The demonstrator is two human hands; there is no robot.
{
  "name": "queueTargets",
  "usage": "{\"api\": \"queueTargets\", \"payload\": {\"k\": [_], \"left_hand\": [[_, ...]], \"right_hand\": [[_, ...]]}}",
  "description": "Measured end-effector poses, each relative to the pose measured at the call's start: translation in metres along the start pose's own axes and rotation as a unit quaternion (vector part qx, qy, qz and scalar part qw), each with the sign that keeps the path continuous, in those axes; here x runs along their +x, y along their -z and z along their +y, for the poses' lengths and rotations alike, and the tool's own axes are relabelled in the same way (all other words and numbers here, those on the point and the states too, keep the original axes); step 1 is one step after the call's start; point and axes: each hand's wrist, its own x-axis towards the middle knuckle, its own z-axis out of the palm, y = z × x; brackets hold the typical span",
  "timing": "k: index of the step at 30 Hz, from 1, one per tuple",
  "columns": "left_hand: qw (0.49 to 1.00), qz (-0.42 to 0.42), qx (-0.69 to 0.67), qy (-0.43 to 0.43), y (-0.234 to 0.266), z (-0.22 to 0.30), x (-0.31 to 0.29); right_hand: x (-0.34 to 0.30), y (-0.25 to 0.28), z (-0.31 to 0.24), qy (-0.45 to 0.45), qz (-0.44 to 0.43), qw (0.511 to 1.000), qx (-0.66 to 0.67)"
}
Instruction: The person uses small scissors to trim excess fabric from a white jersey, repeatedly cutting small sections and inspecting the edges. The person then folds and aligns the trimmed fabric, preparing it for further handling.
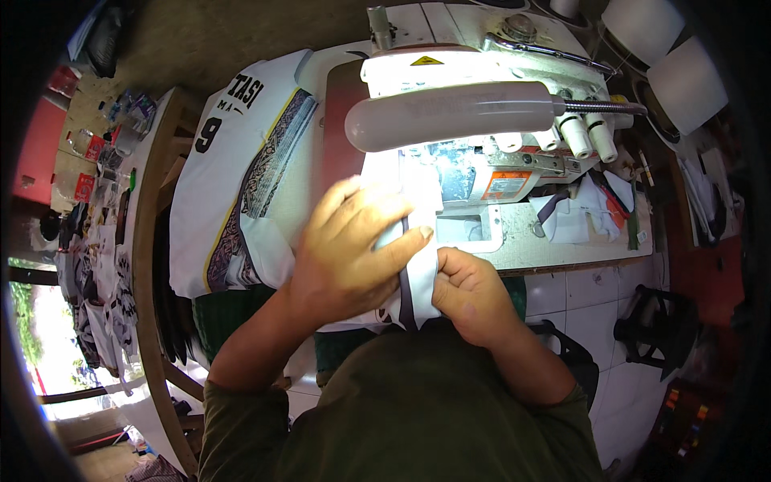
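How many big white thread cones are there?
2, both at the top right behind the sewing machine: one cone at the top edge, the other just below-right. More may be hidden.

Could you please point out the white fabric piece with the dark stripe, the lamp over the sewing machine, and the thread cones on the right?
white fabric piece [418, 281], head view, on the dark stripe between both hands.
lamp [450, 116], head view, middle of its long white shade.
thread cones [577, 132], head view, on a middle cone's side.
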Motion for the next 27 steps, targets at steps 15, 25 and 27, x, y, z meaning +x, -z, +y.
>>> {"api": "queueTargets", "payload": {"k": [15,25,27], "left_hand": [[0.999,0.019,-0.029,-0.042,0.012,0.003,-0.002],[0.999,0.004,-0.033,-0.016,0.001,0.007,-0.007],[0.999,0.004,-0.035,-0.011,-0.001,0.001,-0.004]], "right_hand": [[-0.005,0.0,-0.001,-0.001,0.016,0.998,-0.061],[-0.004,0.001,0.0,-0.017,0.021,0.998,-0.051],[0.003,0.0,-0.002,0.004,0.024,0.999,-0.044]]}}
